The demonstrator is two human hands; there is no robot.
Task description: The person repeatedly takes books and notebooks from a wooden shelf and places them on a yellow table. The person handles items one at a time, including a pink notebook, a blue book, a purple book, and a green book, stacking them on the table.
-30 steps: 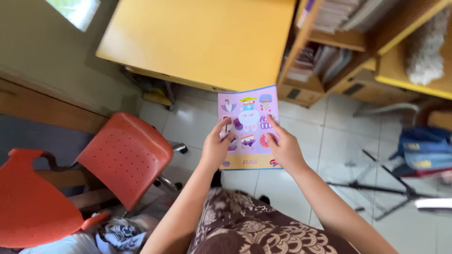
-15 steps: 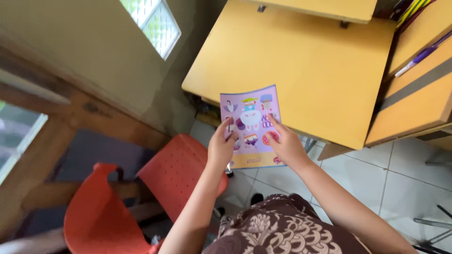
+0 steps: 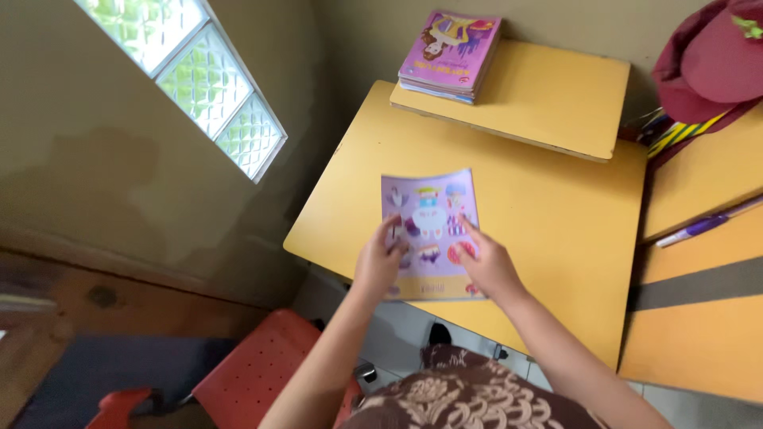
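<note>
Hands meet over a yellow bench (image 3: 556, 222) in the head view, both gripping one purple sticker sheet (image 3: 431, 230) by its lower half. The left hand (image 3: 380, 262) pinches the sheet's left edge, its thumb lying on the printed face and the other fingers curled behind the paper. The right hand (image 3: 489, 266) holds the right edge the same way, with its forefinger stretched flat up the face of the sheet. Neither hand is spread wide; both are closed around the paper. The sheet carries small cartoon figures on a lilac ground with a yellow strip along its bottom. It sits over the near left part of the bench top, its bottom edge near the bench's front edge; whether it rests on the wood or is held just above it cannot be told.

Farther back, a raised yellow shelf (image 3: 548, 103) bears a stack of books (image 3: 451, 54) with a pink and purple cover, well apart from the sheet. A purple pen (image 3: 699, 226) lies on the neighbouring desk to the right, and a maroon cap (image 3: 711, 63) sits at the top right corner. A glass-block window (image 3: 199, 79) is set in the wall to the left, and a red chair (image 3: 262, 373) stands below the bench beside the person's patterned brown garment (image 3: 469, 401).
</note>
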